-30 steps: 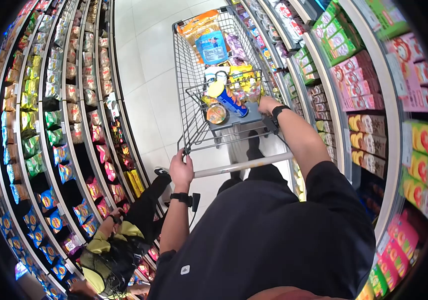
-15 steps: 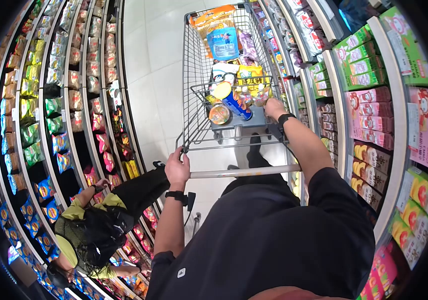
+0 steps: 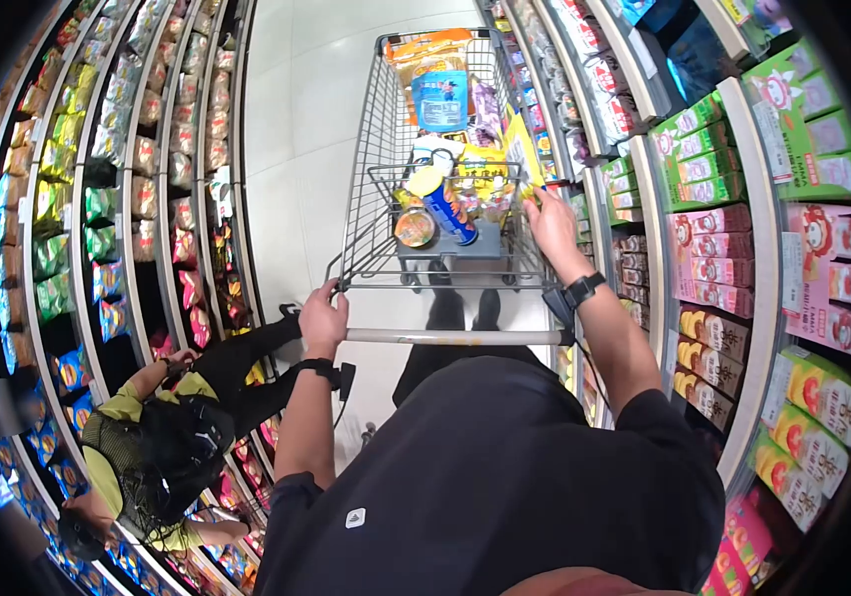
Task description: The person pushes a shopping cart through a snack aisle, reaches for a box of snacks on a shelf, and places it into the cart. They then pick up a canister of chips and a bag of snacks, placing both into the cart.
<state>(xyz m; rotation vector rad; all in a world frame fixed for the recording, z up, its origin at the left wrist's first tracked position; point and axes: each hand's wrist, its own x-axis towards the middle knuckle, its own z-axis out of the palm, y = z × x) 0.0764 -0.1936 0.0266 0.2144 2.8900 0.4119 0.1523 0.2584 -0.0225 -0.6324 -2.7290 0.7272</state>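
My left hand (image 3: 324, 319) is closed on the left corner of the wire shopping cart (image 3: 356, 199), beside the left end of its handle (image 3: 445, 337). At the cart's right side, my right hand (image 3: 551, 230) grips the lower end of a yellow packet (image 3: 521, 154), which stands upright along the wire wall. In the cart's child-seat part lie a blue canister (image 3: 451, 217) with a yellow lid and a round clear tub (image 3: 415, 227). Farther forward, the basket holds a blue pouch (image 3: 440, 101), orange bags (image 3: 427, 48), a purple packet (image 3: 486, 111) and yellow packets (image 3: 482, 164).
Shelves of bagged snacks (image 3: 59, 204) line the left side. Boxed goods in green (image 3: 696, 144) and pink (image 3: 709, 248) fill the shelves on the right. Another person (image 3: 138, 452) with a black backpack is at the lower left, near the left shelves.
My right hand has moved forward from the seat part and now holds the yellow packet raised at the cart's right side. The cart sits slightly farther left and nearer in view.
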